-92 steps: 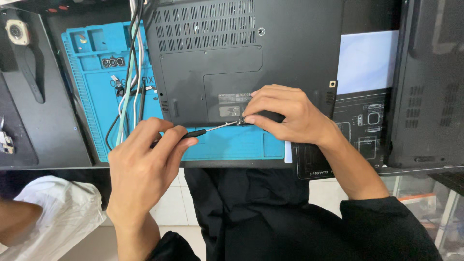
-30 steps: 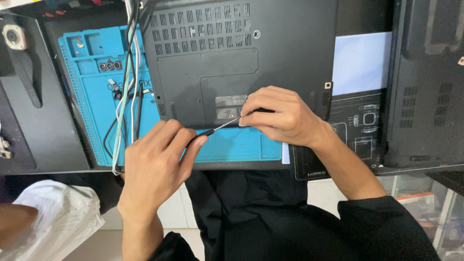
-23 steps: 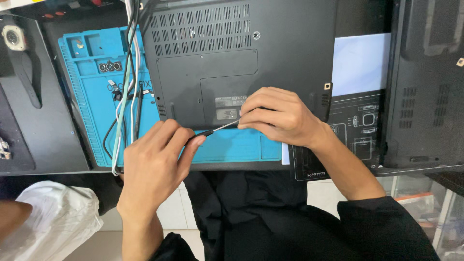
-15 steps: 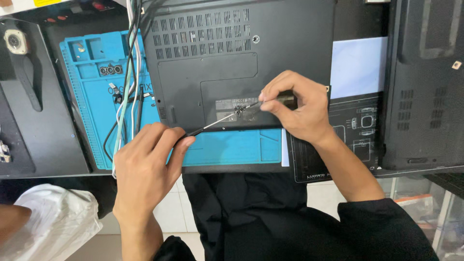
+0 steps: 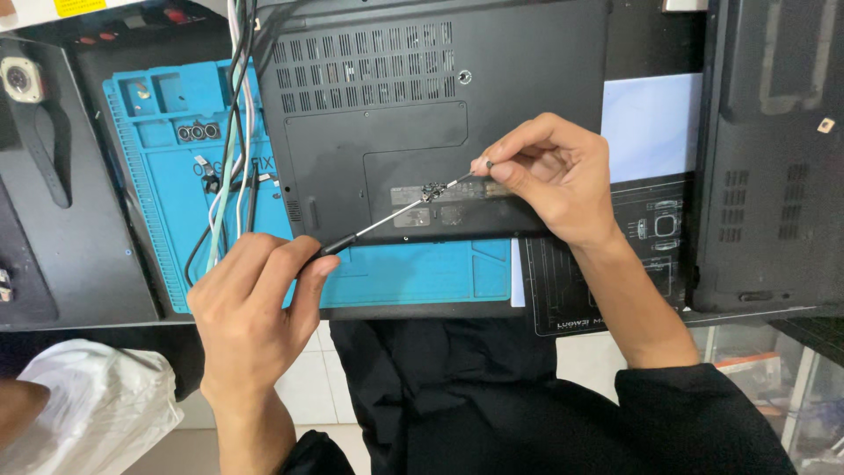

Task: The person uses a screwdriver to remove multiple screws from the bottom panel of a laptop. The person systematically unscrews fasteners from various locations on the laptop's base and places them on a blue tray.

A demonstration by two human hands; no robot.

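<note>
Bright, even light; sharp focus

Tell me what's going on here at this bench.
A person is working on a black laptop lying bottom-up on a blue repair mat. The left hand grips the handle of a thin screwdriver, whose shaft reaches across the laptop's underside. The right hand pinches something tiny, probably a screw, at the tool's tip; it is too small to be sure. A bundle of cables hangs over the mat on the left.
</note>
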